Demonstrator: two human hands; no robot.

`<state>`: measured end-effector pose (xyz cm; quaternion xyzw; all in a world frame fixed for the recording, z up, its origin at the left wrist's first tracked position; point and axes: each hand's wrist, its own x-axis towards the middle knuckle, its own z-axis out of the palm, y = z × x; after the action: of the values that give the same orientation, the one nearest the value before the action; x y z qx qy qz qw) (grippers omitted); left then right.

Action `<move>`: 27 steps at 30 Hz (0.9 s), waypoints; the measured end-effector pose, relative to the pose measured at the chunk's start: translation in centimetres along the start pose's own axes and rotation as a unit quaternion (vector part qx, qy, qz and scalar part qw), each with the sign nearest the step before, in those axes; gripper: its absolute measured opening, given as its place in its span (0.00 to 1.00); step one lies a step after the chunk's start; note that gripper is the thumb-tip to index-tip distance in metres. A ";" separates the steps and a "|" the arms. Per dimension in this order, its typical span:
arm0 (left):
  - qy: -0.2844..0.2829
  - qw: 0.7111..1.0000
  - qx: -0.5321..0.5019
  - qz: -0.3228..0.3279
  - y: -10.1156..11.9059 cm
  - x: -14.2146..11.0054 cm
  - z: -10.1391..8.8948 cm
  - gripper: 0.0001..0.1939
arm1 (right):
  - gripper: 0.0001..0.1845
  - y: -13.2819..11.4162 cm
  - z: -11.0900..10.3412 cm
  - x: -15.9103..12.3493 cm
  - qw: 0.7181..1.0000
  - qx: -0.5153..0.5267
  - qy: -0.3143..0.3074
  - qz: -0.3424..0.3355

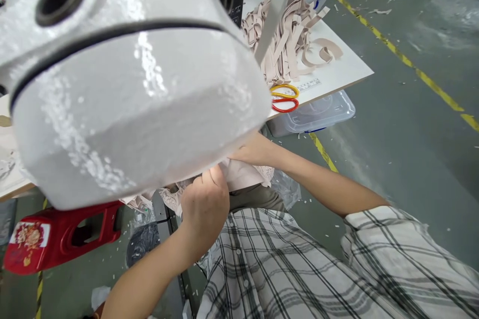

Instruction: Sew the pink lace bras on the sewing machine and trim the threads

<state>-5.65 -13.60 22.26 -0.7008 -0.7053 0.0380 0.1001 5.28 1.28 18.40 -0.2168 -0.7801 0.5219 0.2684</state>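
The white head of a sewing machine (149, 99) fills the upper left and covers much of the work. Below its lower edge, my left hand (207, 197) is closed, fingers curled and pinching pale pink fabric (243, 175) with lace along its edge. My right hand (252, 149) lies at the upper part of the same fabric. Its fingers are mostly hidden behind the machine head, so their grip does not show. The fabric hangs over my lap, and more lacy cloth (172, 198) shows left of my left hand. Needle and presser foot are out of sight.
Pale fabric strips (288, 35) are heaped on the white table (348, 67). Scissors (285, 98) with yellow and red handles lie near its edge. A clear plastic box (322, 112) is underneath. A red stool (71, 234) stands lower left; yellow tape (407, 60) marks the floor.
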 end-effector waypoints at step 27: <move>0.044 0.922 -0.349 -0.162 -3.5 -2.8 3.0 0.13 | 0.23 2.9 1.1 -2.4 0.998 -0.010 0.058 0.022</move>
<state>-9.64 -16.22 19.79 -0.5686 -0.7726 -0.2579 -0.1149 6.58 0.09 14.95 -0.2666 -0.7635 0.5064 0.2994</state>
